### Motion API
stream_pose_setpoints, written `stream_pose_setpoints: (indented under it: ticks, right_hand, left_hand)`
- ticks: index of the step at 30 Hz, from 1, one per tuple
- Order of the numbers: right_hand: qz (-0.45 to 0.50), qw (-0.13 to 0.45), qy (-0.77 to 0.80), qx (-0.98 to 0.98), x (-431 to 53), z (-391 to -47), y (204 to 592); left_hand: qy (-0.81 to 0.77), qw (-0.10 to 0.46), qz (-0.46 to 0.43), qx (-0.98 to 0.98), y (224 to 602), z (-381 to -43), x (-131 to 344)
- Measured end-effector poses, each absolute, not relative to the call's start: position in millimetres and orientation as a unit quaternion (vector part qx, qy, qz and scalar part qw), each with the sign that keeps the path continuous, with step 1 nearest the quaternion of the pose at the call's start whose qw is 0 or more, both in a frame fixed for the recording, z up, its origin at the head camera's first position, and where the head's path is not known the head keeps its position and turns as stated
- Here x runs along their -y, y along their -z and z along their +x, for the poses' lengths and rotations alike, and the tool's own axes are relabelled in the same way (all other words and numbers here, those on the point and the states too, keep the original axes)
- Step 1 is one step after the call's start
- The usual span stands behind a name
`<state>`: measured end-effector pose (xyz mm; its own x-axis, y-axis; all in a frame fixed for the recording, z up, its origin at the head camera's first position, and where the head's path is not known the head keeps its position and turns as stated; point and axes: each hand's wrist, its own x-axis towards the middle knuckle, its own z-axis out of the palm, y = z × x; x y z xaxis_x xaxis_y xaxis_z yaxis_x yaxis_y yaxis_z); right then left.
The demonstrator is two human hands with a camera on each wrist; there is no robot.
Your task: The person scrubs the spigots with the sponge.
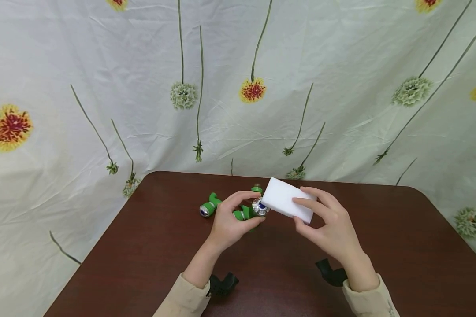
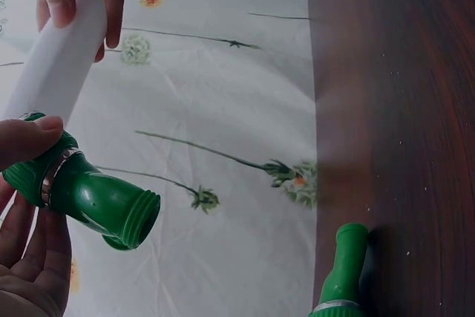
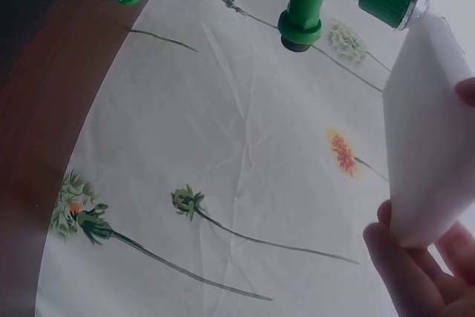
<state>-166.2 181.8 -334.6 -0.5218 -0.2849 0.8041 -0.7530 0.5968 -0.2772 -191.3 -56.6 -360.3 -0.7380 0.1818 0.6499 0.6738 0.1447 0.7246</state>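
Over the dark tabletop (image 1: pixel 396 229), held a green valve (image 2: pixel 96 191) close to a white block (image 1: pixel 288 198).
Leftmost on the wood, saw a loose green fitting (image 1: pixel 209 208) lying nearer the back edge than the front. Beside the left sleeve (image 1: pixel 190 297), noted a dark curved piece (image 1: pixel 224 285). Next, gripped the valve with the left hand (image 1: pixel 227 223), thumb and fingers clamped round its knob. Partly behind that hand, saw another green part (image 1: pixel 242 215); could not tell whether joined to the valve. Held the block tilted at the knob's silver end, pinched between thumb and fingers of the right hand (image 1: pixel 331 222); could not tell whether touching. Below, saw a second dark piece (image 1: pixel 330 272). Farther right, saw brown wood reaching to a rounded corner, and flowered cloth (image 1: pixel 222 132) hanging close along the whole back edge.
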Motion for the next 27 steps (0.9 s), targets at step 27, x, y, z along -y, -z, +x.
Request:
stream_pose_setpoints:
  ticks: [27]
  right_hand:
    - [0.321,0.325,-0.324,0.828,-179.4,-166.6,339.7]
  left_hand:
    - [0.584,0.209,-0.289,0.729,363.3,-192.4,54.8]
